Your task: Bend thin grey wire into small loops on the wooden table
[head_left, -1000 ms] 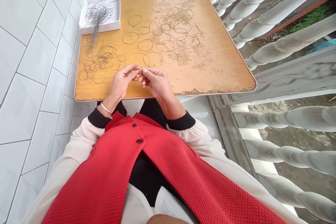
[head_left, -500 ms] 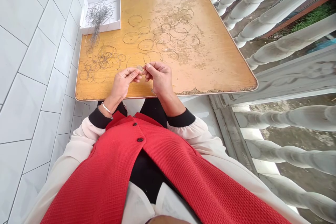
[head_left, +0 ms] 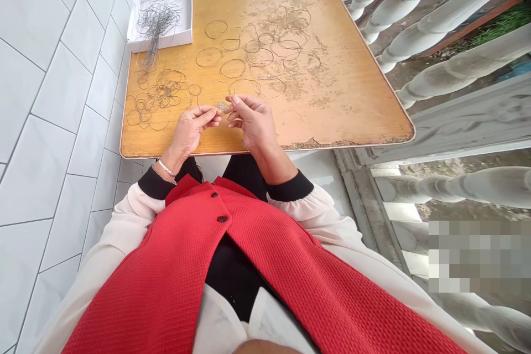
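Thin dark wire runs between my hands over the table's near edge. My left hand [head_left: 191, 128] pinches one part of it, fingers closed. Close on its right, my right hand [head_left: 254, 120] has thumb and forefinger pressed together on another part; the fingertips of the two hands are slightly apart. Several large wire rings [head_left: 233, 68] lie spread over the middle of the wooden table [head_left: 352, 99]. A tangle of smaller wire rings [head_left: 168, 93] is on the left part of the table.
A white open box [head_left: 182, 39] at the table's back left holds a bundle of loose wires [head_left: 157, 21], some hanging over its front edge. A tiled wall [head_left: 62, 138] stands at the left, a white balustrade [head_left: 440, 16] at the right.
My hands have drawn slightly apart, the left moving a little left and the right a little right. The view has shifted slightly.
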Demonstrator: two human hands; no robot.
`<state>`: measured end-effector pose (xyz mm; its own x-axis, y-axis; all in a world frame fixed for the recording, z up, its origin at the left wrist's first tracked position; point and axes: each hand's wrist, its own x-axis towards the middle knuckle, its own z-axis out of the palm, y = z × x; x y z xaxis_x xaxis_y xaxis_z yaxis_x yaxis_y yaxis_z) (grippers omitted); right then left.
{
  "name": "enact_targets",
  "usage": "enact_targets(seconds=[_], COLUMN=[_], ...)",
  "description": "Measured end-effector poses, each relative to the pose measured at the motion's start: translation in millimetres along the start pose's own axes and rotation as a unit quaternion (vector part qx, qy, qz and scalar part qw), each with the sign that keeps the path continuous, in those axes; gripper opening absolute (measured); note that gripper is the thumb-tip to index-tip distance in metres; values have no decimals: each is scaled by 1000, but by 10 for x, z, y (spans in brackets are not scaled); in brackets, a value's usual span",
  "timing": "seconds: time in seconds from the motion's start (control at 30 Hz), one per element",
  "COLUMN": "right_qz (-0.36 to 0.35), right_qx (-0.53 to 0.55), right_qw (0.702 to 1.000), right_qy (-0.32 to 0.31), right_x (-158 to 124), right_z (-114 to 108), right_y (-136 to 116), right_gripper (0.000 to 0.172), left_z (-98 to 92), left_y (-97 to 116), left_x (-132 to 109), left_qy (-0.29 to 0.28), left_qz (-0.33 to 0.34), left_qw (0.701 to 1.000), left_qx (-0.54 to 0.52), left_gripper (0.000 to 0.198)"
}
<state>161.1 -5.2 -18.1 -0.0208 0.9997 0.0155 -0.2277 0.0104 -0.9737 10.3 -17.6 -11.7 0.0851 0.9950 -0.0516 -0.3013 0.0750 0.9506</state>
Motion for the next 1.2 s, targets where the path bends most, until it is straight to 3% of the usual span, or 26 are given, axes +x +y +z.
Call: enact_targets(seconds=[0.17,0.27,0.43,0.77,1.0,1.2], right_qz=[10,19,35,-76,-155,-110], right_qx=[17,21,19,-24,-122,-32], right_qw=[1000,1000,999,996,977,991], right_qy=[-24,-10,-10,36,81,69], right_x=[-88,-73,-41,-56,-11,27], right_z=[2,0,-15,23,4,30], right_y=[-34,-24,-5,135,233,244], right_gripper=[24,18,22,22,10,14], left_z=[63,100,125,146,149,155], left_y=[-13,-11,-1,59,141,139], left_x=[19,18,11,33,42,57], left_qy=[0,32,55,83,59,74], left_qz=[11,6,6,-17,-69,-77], left_qw=[1000,999,998,996,995,994], left_qx=[-19,-19,-9,25,30,-15], left_gripper=[14,13,11,11,12,15])
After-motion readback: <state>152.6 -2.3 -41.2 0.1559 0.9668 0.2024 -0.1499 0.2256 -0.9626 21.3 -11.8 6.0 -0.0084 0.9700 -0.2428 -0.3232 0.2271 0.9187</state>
